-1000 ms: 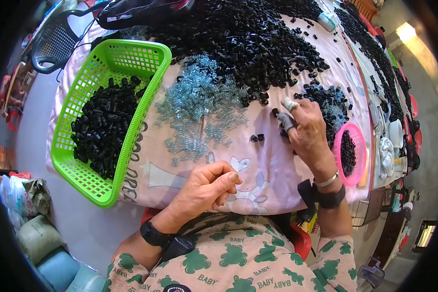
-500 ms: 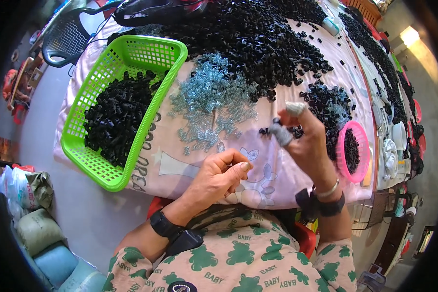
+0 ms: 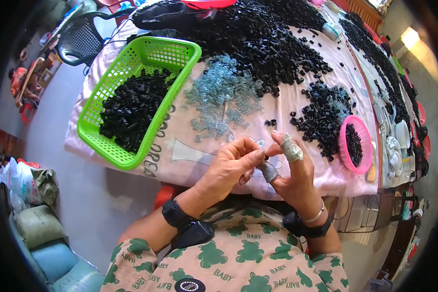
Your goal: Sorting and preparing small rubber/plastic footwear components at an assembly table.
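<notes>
My left hand (image 3: 236,163) is closed in a pinch in front of my body; what its fingertips hold is too small to make out. Against it comes my right hand (image 3: 297,177), its thumb and a finger wrapped in grey-white tape. Between the two hands a small black plastic piece (image 3: 266,157) shows in part, at my right fingers. Ahead of my left hand spreads a heap of clear bluish small springs or coils (image 3: 219,97). Beyond my right hand is a pile of small black plastic pieces (image 3: 319,114), with some clear ones mixed in.
A green basket (image 3: 146,160) holding black parts stands at left. A pink basket (image 3: 364,168) with thin black parts sits at right. A large black heap (image 3: 272,48) covers the far side of the pink cloth (image 3: 190,168). A dark chair (image 3: 80,41) stands far left.
My right hand has come down and left from above the cloth to meet my left hand. My left hand has shifted slightly right in the picture, and the view has turned a little.
</notes>
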Available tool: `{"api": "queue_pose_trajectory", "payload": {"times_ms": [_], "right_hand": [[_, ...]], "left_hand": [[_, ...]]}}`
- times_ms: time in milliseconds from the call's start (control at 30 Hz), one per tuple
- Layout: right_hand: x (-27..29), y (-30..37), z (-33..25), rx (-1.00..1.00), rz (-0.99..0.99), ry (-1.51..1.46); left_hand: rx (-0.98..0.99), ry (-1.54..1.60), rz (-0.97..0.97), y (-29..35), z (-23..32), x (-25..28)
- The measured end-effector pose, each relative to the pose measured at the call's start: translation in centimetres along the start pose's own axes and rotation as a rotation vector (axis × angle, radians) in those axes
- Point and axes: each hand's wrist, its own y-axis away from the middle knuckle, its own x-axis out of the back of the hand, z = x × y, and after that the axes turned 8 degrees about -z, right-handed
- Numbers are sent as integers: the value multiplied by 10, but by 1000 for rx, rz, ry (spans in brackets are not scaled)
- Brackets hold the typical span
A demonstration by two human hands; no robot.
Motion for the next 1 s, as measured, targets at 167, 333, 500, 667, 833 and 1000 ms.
{"api": "queue_pose_trajectory", "payload": {"times_ms": [167, 333, 500, 667, 833, 1000], "right_hand": [[3, 1, -8, -72, -8, 63], [11, -34, -48, 76, -142, 47], [6, -39, -71, 209, -182, -115], [8, -14, -43, 60, -82, -154], [12, 12, -7, -223, 6, -10], [15, 19, 26, -458, 5, 11]], "left_hand": [[15, 134, -90, -7, -13, 8], [-85, 179, -35, -6, -17, 9], [-132, 126, -287, -13, -20, 19], [-55, 199, -229, -5, -10, 5], [12, 103, -105, -6, -11, 12], [36, 124, -42, -5, -11, 14]]}}
